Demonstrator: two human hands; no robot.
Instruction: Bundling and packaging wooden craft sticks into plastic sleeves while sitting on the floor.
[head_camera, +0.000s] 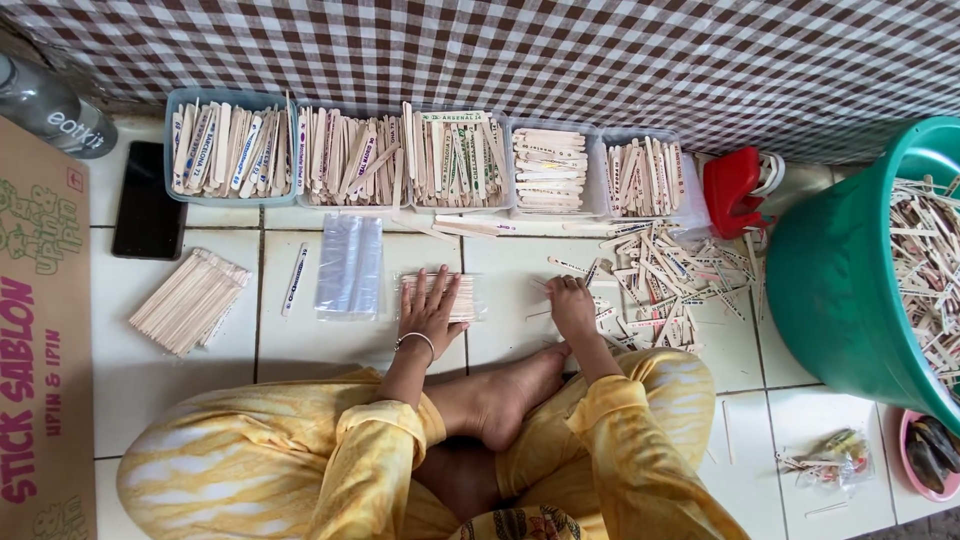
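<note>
1. Head view: a person in yellow clothes sits cross-legged on a white tiled floor (180, 390), looking down at both hands.
2. The left hand (432, 308) lies flat, fingers spread, pressing on a small clear bag of wooden sticks (440, 297) on the floor just ahead of the knees.
3. The right hand (572, 305) rests at the edge of a loose pile of sticks (665, 285); its fingers are curled together, but whether its grip pinches a stick I cannot tell.
4. A stack of empty clear plastic bags (349, 266) lies just left of the filled bag, with one single stick (295, 279) beside it.
5. Further left, a bundle of plain sticks (190, 300) lies slanted, and a black phone (148, 200) lies flat near it.
6. Along the checked cloth (560, 50) at the top stands a row of five trays (230, 150) of sorted sticks; many sticks carry coloured print.
7. A brown cardboard box (40, 330) with pink and green lettering is cut off at the left edge; a grey bottle (50, 108) lies above it, partly out of frame.
8. A green tub (835, 290) of sticks is cut off on the right, with a red object (735, 190), hard to make out, beside it.
9. A small bag with mixed contents (835, 455) and a pink dish (925, 455) sit bottom right, unclear.
</note>
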